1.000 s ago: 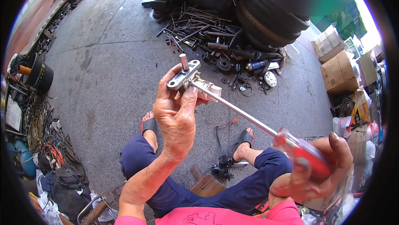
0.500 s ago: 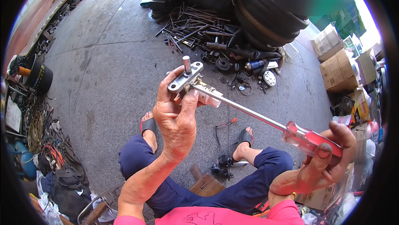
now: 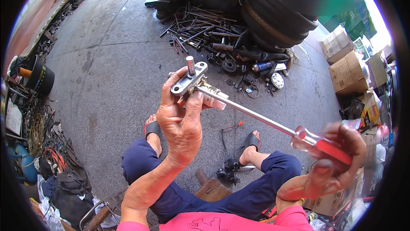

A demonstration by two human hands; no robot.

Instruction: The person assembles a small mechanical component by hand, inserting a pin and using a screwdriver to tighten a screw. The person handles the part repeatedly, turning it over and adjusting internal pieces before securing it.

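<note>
In front of me, my left hand [image 3: 181, 122] grips a small lock-like assembly: a silver metal plate [image 3: 188, 80] with holes at its ends, an upright round post [image 3: 190, 65], and a whitish plastic body [image 3: 215, 99] on its right side. My left thumb presses against this body. A long screwdriver [image 3: 256, 115] slants down to the right from the assembly, its tip at the plate's right side by my thumb. My right hand [image 3: 337, 162] is around the screwdriver's clear and red handle [image 3: 324, 145]. Motion smears its fingers, and the thumb is below the handle.
On the floor ahead lie a heap of metal rods [image 3: 200, 28] and stacked tyres [image 3: 273, 13]. Cardboard boxes [image 3: 348, 73] line the right. A black bucket [image 3: 39, 77] and tangled cables stand left. Between my feet are a small black part with wires [image 3: 228, 169] and a wooden seat [image 3: 212, 190].
The screwdriver's handle has turned about its length, showing different clear and red faces. My right fingers have shifted around it and are blurred. The assembly in my left hand has barely moved.
</note>
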